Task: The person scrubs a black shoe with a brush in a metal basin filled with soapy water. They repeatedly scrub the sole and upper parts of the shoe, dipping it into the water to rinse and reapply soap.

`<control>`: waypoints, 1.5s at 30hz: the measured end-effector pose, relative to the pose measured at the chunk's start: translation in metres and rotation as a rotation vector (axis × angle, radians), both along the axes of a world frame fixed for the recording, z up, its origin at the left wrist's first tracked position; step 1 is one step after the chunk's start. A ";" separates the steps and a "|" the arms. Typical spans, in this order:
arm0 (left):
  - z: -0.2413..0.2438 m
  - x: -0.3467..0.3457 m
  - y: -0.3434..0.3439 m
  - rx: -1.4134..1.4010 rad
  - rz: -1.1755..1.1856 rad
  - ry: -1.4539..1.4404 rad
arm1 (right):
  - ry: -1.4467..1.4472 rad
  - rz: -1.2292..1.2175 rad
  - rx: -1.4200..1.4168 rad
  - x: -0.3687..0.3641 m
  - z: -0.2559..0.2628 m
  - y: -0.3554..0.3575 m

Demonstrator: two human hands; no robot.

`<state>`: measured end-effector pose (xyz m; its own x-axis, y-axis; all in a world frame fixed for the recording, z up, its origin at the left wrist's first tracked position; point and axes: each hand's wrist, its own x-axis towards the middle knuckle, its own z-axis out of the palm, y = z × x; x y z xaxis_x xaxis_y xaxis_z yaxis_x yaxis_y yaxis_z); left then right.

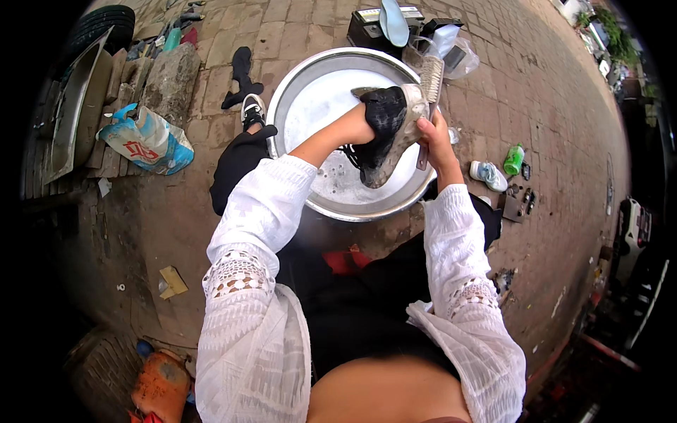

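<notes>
A black shoe with a pale, soapy sole is held on its side over a round metal basin. My left hand reaches into the shoe's opening, so its fingers are hidden. In my right hand is a long-handled scrub brush, its pale bristles upright beside the sole. Whether the bristles touch the sole I cannot tell. Foamy white water fills the basin below. What looks like a shoe tongue shows past the shoe's far edge.
Behind the basin stand a black battery with a blue insole on it and a plastic bag. A white shoe and green bottle lie right. Left are a black sock, a printed sack and a stone block.
</notes>
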<state>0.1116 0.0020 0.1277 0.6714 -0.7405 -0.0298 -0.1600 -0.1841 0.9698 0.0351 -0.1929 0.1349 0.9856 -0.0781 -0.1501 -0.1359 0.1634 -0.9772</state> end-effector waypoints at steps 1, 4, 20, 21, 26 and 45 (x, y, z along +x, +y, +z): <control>0.012 0.000 0.000 -0.047 0.104 0.158 | -0.008 -0.057 -0.025 -0.002 0.004 0.005; 0.004 0.018 0.000 -0.722 0.099 1.039 | -0.011 -0.258 0.042 0.002 0.002 0.018; 0.007 0.005 -0.020 -0.666 0.675 0.640 | -0.346 -0.553 -1.250 -0.053 -0.034 0.131; 0.001 -0.002 -0.022 -0.581 0.648 0.573 | -0.371 -0.583 -1.242 -0.037 -0.019 0.132; 0.005 -0.009 -0.019 -0.558 0.716 0.671 | -0.325 -0.543 -1.353 -0.008 0.007 0.130; -0.018 -0.005 -0.027 -0.403 0.959 0.394 | -0.306 -0.551 -1.106 0.004 0.009 0.118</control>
<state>0.1067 -0.0252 0.1099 0.9675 0.0768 -0.2410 0.2120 0.2737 0.9382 0.0391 -0.0754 0.1435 0.7653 -0.4245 0.4838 -0.0558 -0.7926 -0.6071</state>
